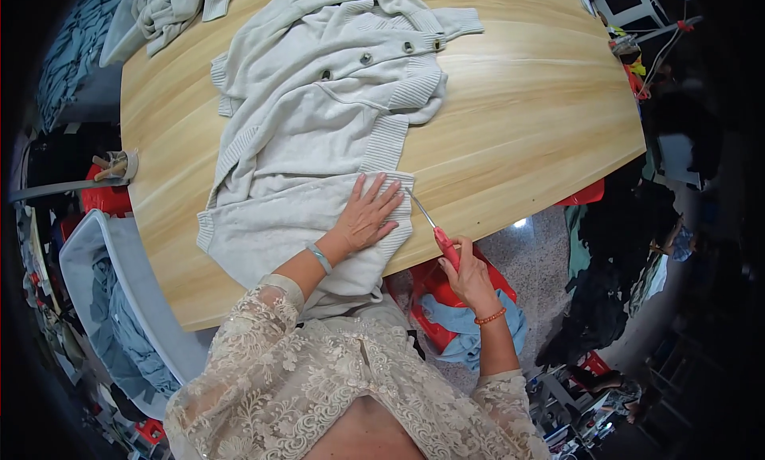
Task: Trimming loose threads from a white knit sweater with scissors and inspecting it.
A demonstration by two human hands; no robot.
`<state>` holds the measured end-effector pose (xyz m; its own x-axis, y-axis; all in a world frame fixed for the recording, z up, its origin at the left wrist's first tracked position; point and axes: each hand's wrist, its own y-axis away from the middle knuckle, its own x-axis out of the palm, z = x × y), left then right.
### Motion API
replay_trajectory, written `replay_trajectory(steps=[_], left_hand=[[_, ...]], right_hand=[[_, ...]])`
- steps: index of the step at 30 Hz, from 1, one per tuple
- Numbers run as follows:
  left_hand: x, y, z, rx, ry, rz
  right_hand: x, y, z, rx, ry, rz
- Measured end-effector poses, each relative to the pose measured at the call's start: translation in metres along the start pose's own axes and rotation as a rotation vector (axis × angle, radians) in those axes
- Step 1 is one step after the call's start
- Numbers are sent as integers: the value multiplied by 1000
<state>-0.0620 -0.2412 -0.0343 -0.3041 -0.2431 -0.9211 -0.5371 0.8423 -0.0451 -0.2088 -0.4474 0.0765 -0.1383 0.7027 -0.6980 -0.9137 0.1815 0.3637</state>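
A cream knitted cardigan (311,141) with dark buttons lies spread over the wooden table. My left hand (366,217) rests flat on its lower part, fingers spread, close to the ribbed edge. In my right hand (468,278), just off the table's near edge, is a tool with a red handle (446,247) and a thin metal shaft. The shaft points up and left, and its tip meets the ribbed edge just right of my left fingertips. Whether the tip has caught the knit is too small to tell. Some of the cardigan hangs over the near edge towards my lap.
Bare wood of the table (542,101) stretches to the right. Another pale knit (167,13) lies at the far left corner. A white bin (103,245) of blue-grey clothes stands at the left. Below right, a red stool (434,300) bears a light blue cloth (462,332).
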Motion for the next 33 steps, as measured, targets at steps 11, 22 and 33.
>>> replay_trajectory(steps=[11, 22, 33], left_hand=[[-3, 1, 3, 3, 32, -3], [1, -4, 4, 29, 60, 24], [5, 3, 6, 18, 43, -97]], right_hand=[[-24, -38, 31, -45, 264, 209], [19, -84, 91, -286, 262, 291], [-22, -52, 67, -82, 343, 325]])
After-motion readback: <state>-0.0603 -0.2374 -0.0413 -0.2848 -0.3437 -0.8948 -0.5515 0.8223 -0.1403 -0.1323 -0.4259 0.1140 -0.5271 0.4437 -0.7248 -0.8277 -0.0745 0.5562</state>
